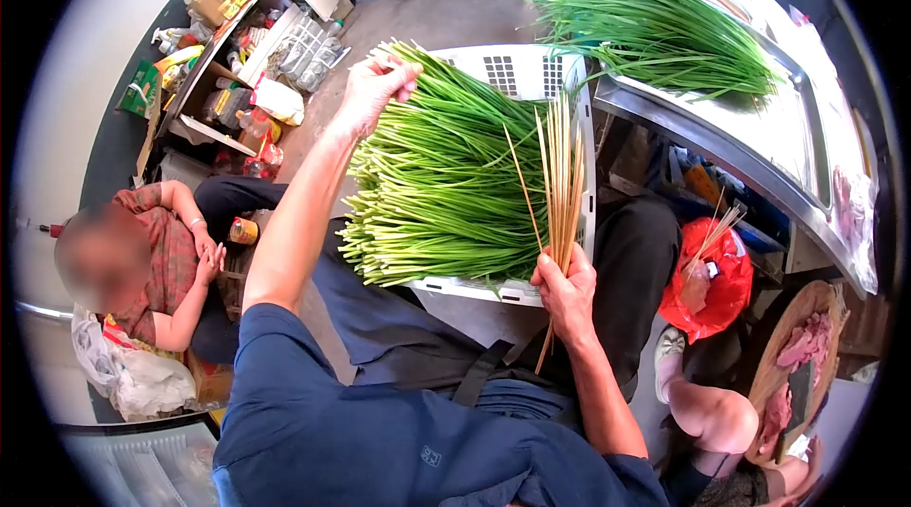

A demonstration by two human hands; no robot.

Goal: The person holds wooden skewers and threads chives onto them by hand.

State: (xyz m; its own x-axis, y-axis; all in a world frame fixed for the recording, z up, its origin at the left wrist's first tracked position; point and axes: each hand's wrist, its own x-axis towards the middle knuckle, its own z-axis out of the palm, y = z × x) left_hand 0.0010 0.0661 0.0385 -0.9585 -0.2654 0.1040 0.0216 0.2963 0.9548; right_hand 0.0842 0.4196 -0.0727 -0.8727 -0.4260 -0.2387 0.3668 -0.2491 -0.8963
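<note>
Closest in, the right hand (569,291) was at the near right corner of the white crate (529,75), its forearm reaching up from the lower edge of the view and its fingers wrapped around a bundle of thin wooden skewers (562,175). Most of these rose in a tight fan over the crate's right side, one leaned away to the left, and a few ends poked out below the fist. Long green stalks (446,194) filled the crate, their cut ends along its left side. Farther out, the left arm stretched nearly straight to the crate's far left corner, where the left hand (380,85) hung with wrist bent and thumb and fingertips pressed together at the stalks; whether they pinched one, I could not tell. Right of the crate sat a red plastic bag (726,303); left of it, a seated person (176,265) had both hands together. Beyond its far right corner, more green stalks (655,33) lay on a metal-edged counter (702,128), and past its far left corner stood crowded shelves (213,61).
</note>
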